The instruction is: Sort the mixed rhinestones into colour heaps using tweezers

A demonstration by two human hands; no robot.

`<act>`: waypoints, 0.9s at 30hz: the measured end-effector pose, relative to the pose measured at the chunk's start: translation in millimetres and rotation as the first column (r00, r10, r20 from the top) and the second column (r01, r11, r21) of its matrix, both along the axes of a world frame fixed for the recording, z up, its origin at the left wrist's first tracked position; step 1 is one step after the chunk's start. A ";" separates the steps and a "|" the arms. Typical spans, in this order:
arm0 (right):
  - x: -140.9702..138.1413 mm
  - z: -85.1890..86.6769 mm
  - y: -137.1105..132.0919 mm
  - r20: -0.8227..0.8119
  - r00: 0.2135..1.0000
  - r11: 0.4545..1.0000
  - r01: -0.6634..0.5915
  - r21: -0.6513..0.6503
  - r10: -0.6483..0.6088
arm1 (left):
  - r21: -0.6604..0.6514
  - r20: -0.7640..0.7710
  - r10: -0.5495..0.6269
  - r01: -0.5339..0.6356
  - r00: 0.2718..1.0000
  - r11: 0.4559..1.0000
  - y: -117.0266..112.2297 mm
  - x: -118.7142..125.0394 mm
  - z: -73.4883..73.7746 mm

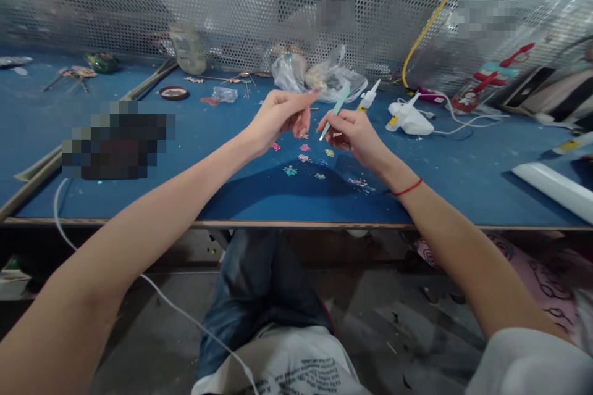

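Inspection of the blue table finds your two hands raised above its surface, near each other but not touching. Your right hand is clenched on a slim pale green stick tool, pinched near its lower end between thumb and fingers, with the upper end angled back toward your left hand. Your left hand is curled, its fingers drawn in toward the thumb; you cannot be confirmed as holding anything there, since any small item would be hidden from this view. Small flower-shaped coloured pieces lie scattered on the table directly below and ahead of your hands. Beyond the tool stand a small bottle with a white nozzle and clear plastic bags. A white hot glue gun lies to the right of your right hand. Farther left are a small round dish and a clear jar, set before a perforated metal screen. A red cord circles your right wrist.
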State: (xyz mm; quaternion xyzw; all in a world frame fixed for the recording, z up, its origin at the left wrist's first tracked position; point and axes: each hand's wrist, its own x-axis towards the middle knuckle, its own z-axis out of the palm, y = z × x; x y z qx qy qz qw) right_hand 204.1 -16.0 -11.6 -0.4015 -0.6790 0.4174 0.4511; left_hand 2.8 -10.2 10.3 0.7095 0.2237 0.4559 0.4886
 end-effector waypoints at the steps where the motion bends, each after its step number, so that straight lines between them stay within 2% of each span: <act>1: -0.6 0.2 -1.7 0.021 1.000 1.000 -0.019 0.021 0.019 | -0.011 0.025 0.038 -0.038 0.999 0.999 4.7 -1.4 -1.1; 4: -5.3 1.6 -9.5 0.130 0.988 0.989 -0.094 0.113 0.080 | -0.085 0.114 0.190 -0.181 0.975 0.980 21.0 -7.3 -5.1; 6: -12.0 3.2 -14.8 0.229 0.968 0.972 -0.149 0.182 0.106 | -0.144 0.124 0.326 -0.307 0.937 0.941 32.1 -12.5 -7.9; 8: -21.4 4.7 -17.6 0.351 0.927 0.945 -0.222 0.241 0.128 | -0.170 0.108 0.404 -0.384 0.908 0.908 41.7 -18.2 -10.8; 10: -32.2 5.5 -16.3 0.480 0.866 0.901 -0.313 0.300 0.141 | -0.182 0.081 0.466 -0.447 0.881 0.876 48.8 -23.4 -13.3; 13: -46.4 4.7 -8.6 0.629 0.769 0.799 -0.449 0.401 0.116 | -0.204 0.066 0.529 -0.508 0.846 0.837 55.6 -29.4 -15.6; 15: -52.1 3.3 -3.3 0.693 0.717 0.735 -0.510 0.447 0.075 | -0.226 0.087 0.552 -0.523 0.829 0.822 58.5 -32.0 -15.8; 17: -54.1 2.1 -0.2 0.726 0.686 0.700 -0.542 0.465 0.048 | -0.250 0.108 0.565 -0.528 0.818 0.812 61.1 -33.9 -15.5; 23: -49.7 2.9 -1.8 0.734 0.673 0.692 -0.573 0.439 0.092 | -0.258 0.107 0.564 -0.525 0.819 0.811 68.2 -37.8 -18.0; 27: -47.1 3.8 -3.5 0.732 0.672 0.700 -0.577 0.421 0.114 | -0.284 0.091 0.603 -0.560 0.792 0.779 71.0 -39.9 -20.0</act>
